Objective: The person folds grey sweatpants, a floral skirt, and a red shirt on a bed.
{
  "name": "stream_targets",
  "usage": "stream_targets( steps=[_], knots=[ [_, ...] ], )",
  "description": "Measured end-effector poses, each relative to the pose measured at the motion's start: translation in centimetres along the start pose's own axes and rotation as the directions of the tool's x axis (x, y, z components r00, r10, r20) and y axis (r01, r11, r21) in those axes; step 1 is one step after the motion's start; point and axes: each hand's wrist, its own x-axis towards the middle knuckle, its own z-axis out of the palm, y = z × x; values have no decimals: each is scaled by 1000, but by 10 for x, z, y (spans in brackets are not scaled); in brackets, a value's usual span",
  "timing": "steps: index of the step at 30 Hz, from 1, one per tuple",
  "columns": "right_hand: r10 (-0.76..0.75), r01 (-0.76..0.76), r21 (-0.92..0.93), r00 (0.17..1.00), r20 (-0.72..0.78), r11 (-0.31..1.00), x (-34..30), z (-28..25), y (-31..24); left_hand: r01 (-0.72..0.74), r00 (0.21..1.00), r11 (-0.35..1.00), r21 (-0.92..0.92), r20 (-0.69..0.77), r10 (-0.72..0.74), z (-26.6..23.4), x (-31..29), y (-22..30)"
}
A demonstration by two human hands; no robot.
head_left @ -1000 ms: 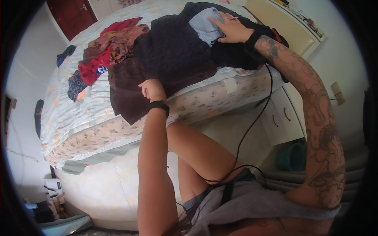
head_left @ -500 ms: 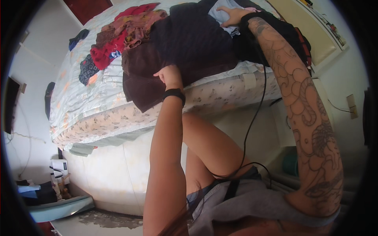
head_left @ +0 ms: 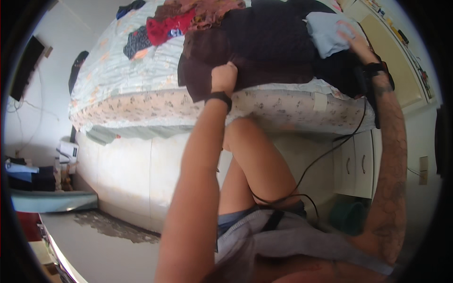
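Note:
On the bed lies a dark brown garment [head_left: 200,70], spread flat and hanging a little over the near edge. My left hand [head_left: 223,77] rests on it, fingers curled closed at a fold of the cloth. A dark navy garment [head_left: 269,35] lies beyond, overlapping the brown one. To the right, my right hand [head_left: 350,37] is on a crumpled light blue cloth [head_left: 325,35]; its fingers look spread, though blurred. Beneath the blue cloth is a black garment [head_left: 337,73]. I wear a dark band on each wrist.
A red garment [head_left: 165,29] and a patterned brown one [head_left: 214,14] lie on the bed [head_left: 106,80]. A black cable [head_left: 325,158] runs across my lap toward the right. Beside the bed stand a white drawer cabinet [head_left: 356,165] and a green bucket [head_left: 348,217].
My right hand has moved right and nearer, bringing the light blue cloth along. My left hand's fingers have curled in on the brown garment. The whole view has shifted.

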Motion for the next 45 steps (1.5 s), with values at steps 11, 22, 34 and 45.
stream_targets(
  steps=[11, 22, 34, 45],
  knots=[
    [-159, 34, 518, 967, 199, 855, -148, -13, -81, 699, 648, -163, -696, 521, 556, -80, -141, -63],
    [-455, -155, 524, 334, 825, 837, -300, 151, -137, 871, 491, -208, -445, 790, 367, -97, -353, -14],
    [-486, -151, 657, 556, 674, 738, -335, 138, -172, 485, 536, -732, -479, 824, -184, -93, -314, 54],
    [-611, 257, 585, 565, 555, 769, -341, 139, -186, 482, 692, -697, -531, 719, -70, -81, -269, 55]
  ],
)
